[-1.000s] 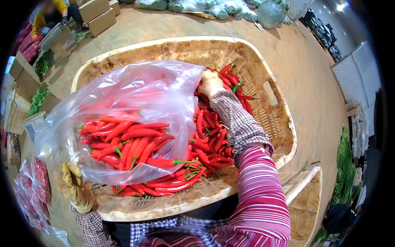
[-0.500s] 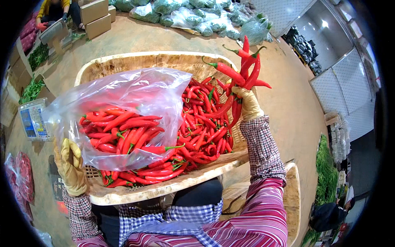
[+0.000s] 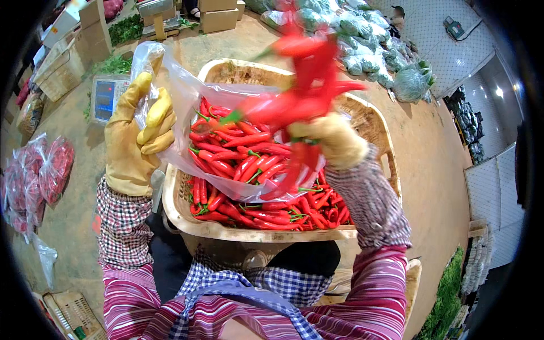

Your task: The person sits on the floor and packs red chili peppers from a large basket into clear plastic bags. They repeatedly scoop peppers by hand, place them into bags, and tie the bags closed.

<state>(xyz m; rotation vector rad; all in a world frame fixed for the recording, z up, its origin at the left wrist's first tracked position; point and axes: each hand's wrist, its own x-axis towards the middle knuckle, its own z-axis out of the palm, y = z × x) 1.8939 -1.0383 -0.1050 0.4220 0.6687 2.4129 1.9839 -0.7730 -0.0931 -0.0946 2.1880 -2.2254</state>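
My left hand [image 3: 137, 127], in a yellow rubber glove, pinches the gathered edge of a clear plastic bag [image 3: 187, 122]. The bag lies open over the crate and holds a heap of red chili peppers [image 3: 249, 153]. Raised above the bag's right side, my gloved right hand [image 3: 331, 139] grips a bunch of red chilies [image 3: 306, 85] by their middle, some tips hanging below the fist. That bunch is smeared by motion. Under the bag stands a worn, cream plastic crate [image 3: 255, 231] with more loose chilies [image 3: 272, 220], partly hidden by the bag and my right hand.
A scale [image 3: 107, 97] with a blue display stands left of the crate. Filled bags of red chilies [image 3: 42, 175] lie on the floor at far left. Bagged greens [image 3: 362, 45] line the back, and cardboard boxes [image 3: 220, 17] stand beyond the crate. Loose greens [image 3: 445, 300] lie at right.
My right hand has brought its chili bunch leftward over the bag. My left hand has risen and now holds the bag's edge up. The view has shifted, so the crate appears farther right.
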